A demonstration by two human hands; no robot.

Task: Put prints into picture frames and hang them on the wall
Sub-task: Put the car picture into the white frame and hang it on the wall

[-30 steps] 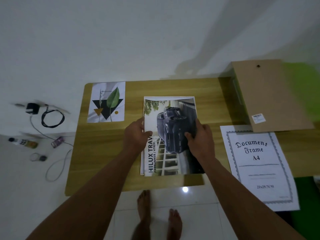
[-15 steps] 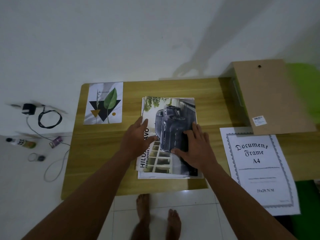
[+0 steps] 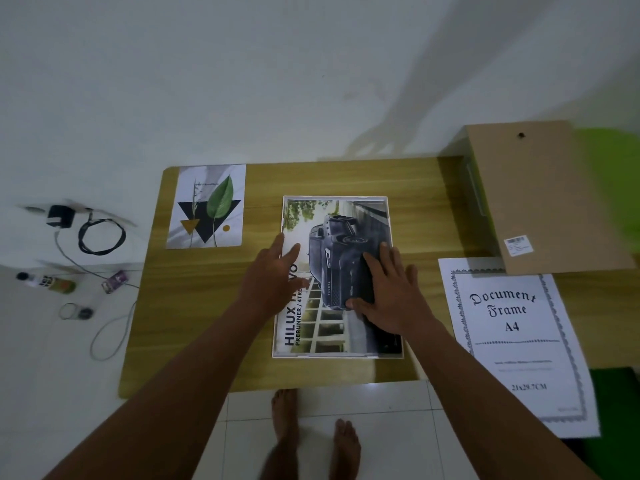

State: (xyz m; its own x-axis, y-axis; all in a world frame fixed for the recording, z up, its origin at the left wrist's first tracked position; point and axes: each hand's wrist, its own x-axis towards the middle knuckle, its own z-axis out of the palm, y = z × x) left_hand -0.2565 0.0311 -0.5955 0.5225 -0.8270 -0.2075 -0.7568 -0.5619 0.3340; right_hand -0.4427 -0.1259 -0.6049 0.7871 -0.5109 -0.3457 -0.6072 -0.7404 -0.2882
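- The truck print lay flat in the middle of the tabletop, with "HILUX" and "PRERUNNER / 4TRE" along its left edge and "TOYOTA" on the vehicle's front.
- The left hand rested palm-down on the print's left edge, its fingers straight and slightly spread, covering the rest of the large heading.
- The right hand pressed flat on the print's right half, its fingers straight and fanned apart over the truck.
- A thin white border showed round the print; whether it was a frame rim or another sheet could not be told.
- At the right, a white sheet read "Document Frame A4" and "21x29.7CM"; its small middle lines were blurred and its near end hung past the tabletop.
- A brown backing board overlapped that sheet's far edge and carried a barcode sticker too small to read.
- A leaf print lay at the far-left corner, its small caption illegible.
- On the floor at the left, a small bottle had an unreadable label.
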